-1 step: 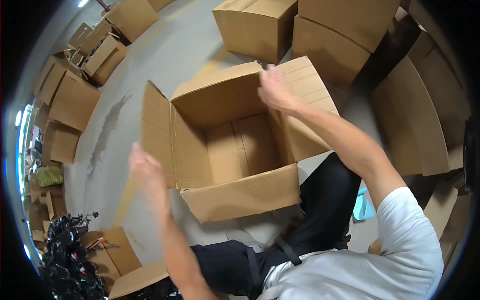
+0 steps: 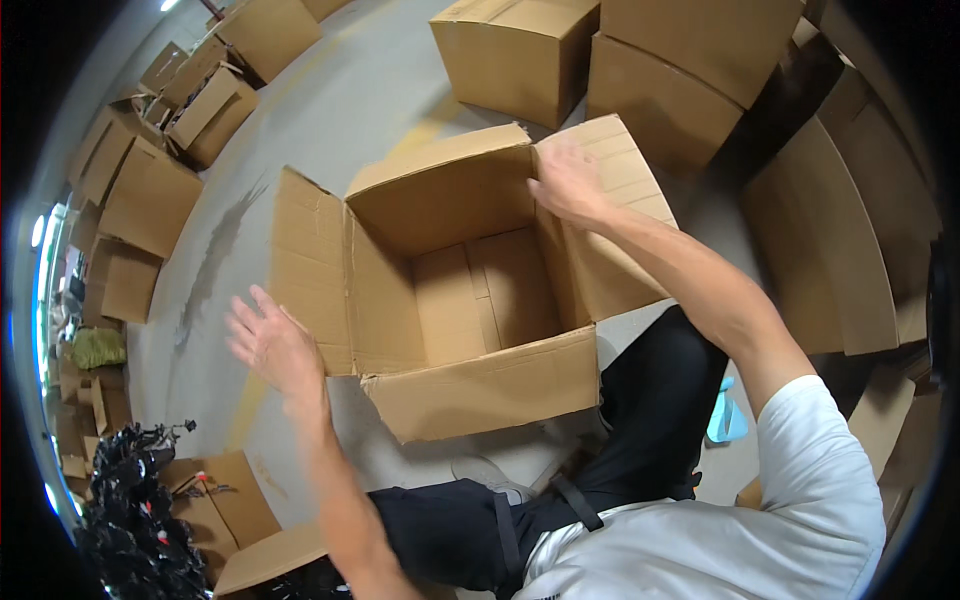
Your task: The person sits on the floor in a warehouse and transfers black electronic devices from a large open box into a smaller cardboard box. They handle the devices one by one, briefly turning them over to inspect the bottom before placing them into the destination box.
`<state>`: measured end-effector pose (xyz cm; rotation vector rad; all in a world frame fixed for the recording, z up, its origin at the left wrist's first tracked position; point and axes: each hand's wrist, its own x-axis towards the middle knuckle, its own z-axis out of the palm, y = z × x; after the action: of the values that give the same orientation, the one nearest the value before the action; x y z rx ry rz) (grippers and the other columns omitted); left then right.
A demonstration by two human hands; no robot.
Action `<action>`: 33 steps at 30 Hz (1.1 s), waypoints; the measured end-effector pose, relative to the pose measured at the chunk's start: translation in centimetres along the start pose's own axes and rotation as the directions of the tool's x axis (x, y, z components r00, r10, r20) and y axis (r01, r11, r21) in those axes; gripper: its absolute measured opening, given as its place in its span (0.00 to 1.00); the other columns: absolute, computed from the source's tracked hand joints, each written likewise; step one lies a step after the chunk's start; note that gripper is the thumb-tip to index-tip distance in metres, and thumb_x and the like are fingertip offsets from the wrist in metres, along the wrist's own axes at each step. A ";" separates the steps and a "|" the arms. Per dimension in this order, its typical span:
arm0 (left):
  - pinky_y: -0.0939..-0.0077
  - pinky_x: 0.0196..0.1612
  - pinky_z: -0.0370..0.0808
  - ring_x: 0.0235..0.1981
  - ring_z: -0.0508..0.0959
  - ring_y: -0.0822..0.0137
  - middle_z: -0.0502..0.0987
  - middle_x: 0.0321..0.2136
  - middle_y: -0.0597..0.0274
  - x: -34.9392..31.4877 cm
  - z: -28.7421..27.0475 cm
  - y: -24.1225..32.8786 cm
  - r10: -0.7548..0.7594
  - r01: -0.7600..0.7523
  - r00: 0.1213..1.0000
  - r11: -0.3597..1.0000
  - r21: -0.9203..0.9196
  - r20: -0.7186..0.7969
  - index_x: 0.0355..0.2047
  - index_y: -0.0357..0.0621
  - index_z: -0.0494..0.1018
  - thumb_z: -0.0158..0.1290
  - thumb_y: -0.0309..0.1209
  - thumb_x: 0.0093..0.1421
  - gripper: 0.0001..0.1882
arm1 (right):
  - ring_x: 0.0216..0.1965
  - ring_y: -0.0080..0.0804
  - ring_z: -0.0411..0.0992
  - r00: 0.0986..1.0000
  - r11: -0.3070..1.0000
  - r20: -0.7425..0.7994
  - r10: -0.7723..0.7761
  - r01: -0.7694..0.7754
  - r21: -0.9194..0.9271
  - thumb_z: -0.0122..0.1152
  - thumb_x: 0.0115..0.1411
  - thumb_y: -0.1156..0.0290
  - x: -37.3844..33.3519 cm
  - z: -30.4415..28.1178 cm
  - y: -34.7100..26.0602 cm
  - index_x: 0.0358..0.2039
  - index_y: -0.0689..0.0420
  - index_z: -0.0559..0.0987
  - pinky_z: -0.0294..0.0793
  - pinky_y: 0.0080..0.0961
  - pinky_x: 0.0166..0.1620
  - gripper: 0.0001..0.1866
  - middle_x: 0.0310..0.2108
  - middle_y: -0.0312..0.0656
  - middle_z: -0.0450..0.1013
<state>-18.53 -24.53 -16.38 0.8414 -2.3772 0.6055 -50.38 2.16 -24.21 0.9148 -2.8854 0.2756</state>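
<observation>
A cardboard box (image 2: 490, 388) stands before me with its four flaps folded outward, and its bare bottom shows inside. Beside the outer edge of the left flap (image 2: 308, 250), my left hand (image 2: 275, 342) is open, fingers spread, holding nothing. My right hand (image 2: 570, 185) lies over the far inner part of the right flap (image 2: 625, 255), close to the box's far right corner. Its fingers are slightly blurred, with the thumb apart from them, and nothing shows in its grasp.
Several boxes line the left side, with more behind (image 2: 510, 65) and to the right (image 2: 815, 240). At lower left, shiny black parts (image 2: 140, 510) are heaped by an open box (image 2: 235, 500). A light-blue plastic thing (image 2: 727, 415) lies beyond my right knee.
My left hand has moved outward to the left and spread its fingers. My right hand has slid right from the box's far corner onto the right flap. The left flap leans farther outward.
</observation>
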 end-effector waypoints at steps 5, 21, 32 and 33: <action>0.56 0.62 0.70 0.59 0.75 0.45 0.73 0.59 0.39 -8.3 9.3 -6.1 0.099 0.211 0.812 0.869 -0.447 0.576 0.61 0.34 0.69 0.58 0.46 0.64 0.33 | 0.61 0.56 0.69 0.869 0.976 0.474 0.146 -0.205 0.075 0.65 0.59 0.48 -1.5 2.3 1.7 0.59 0.70 0.70 0.73 0.42 0.59 0.40 0.58 0.64 0.70; 0.74 0.40 0.82 0.35 0.85 0.70 0.85 0.32 0.54 -26.2 -23.8 -7.4 -0.546 0.659 0.646 0.047 -0.751 0.533 0.47 0.30 0.79 0.58 0.30 0.67 0.14 | 0.40 0.60 0.80 0.781 0.841 0.354 -0.515 0.380 0.385 0.57 0.56 0.67 -1.0 6.1 -5.4 0.42 0.70 0.79 0.77 0.46 0.43 0.19 0.35 0.66 0.78; 0.55 0.52 0.77 0.48 0.81 0.41 0.81 0.43 0.33 -60.6 -2.2 -28.4 -0.757 0.952 0.091 0.257 0.167 0.647 0.41 0.32 0.79 0.69 0.47 0.49 0.29 | 0.62 0.51 0.71 0.810 0.834 0.222 -0.544 0.490 0.254 0.62 0.63 0.63 -4.0 1.5 -12.2 0.61 0.69 0.71 0.71 0.39 0.62 0.30 0.59 0.61 0.72; 0.56 0.54 0.76 0.50 0.81 0.42 0.80 0.45 0.32 -61.3 -1.4 -27.6 -0.779 0.964 0.073 0.216 0.157 0.623 0.42 0.32 0.78 0.69 0.46 0.48 0.30 | 0.62 0.50 0.70 0.790 0.819 0.255 -0.557 0.474 0.323 0.63 0.63 0.64 -6.1 0.6 -14.8 0.60 0.67 0.73 0.71 0.38 0.63 0.28 0.59 0.59 0.72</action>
<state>40.84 -16.81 -46.93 2.3207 -1.6473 -0.6838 -36.83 -6.42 -23.67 1.9311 -2.7537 0.4619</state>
